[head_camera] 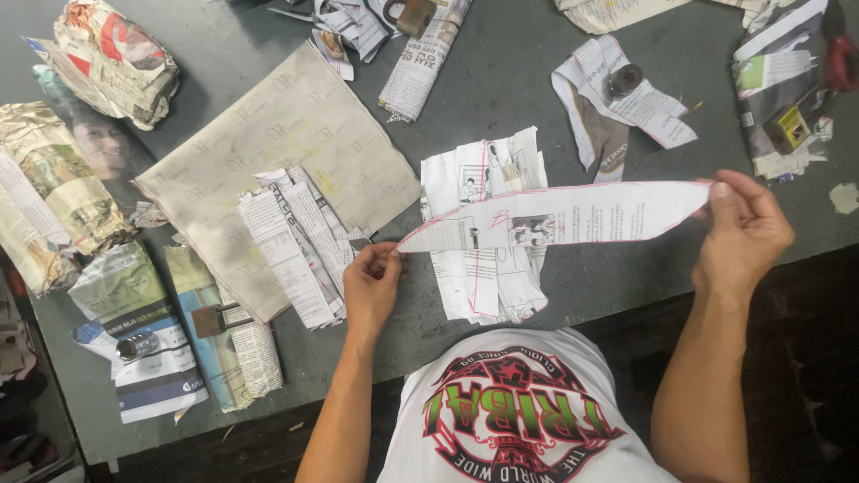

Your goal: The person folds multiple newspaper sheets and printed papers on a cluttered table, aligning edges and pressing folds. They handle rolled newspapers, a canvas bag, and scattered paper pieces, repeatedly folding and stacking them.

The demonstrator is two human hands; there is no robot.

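We hold a long newspaper strip (564,215), pointed at both ends and outlined in red, stretched level above the grey table (501,98). Our left hand (371,286) pinches the strip's narrow left tip between thumb and fingertips. Our right hand (743,237) is closed on the strip's right end, thumb on top.

Taking the strip as the landmark: directly beneath its left half lies a stack of cut newspaper pieces (488,250), also marked in red. To the left of the strip's left tip a second pile of narrow newspaper pieces (295,241) rests on a large beige cardboard sheet (286,134). Beyond the strip's right half a torn newspaper piece (644,112) carries a small round metal weight (624,80). Further left of the strip, wrapped newspaper bundles (63,188) line the table edge. Above the strip's left end lies a rolled newspaper (420,72).
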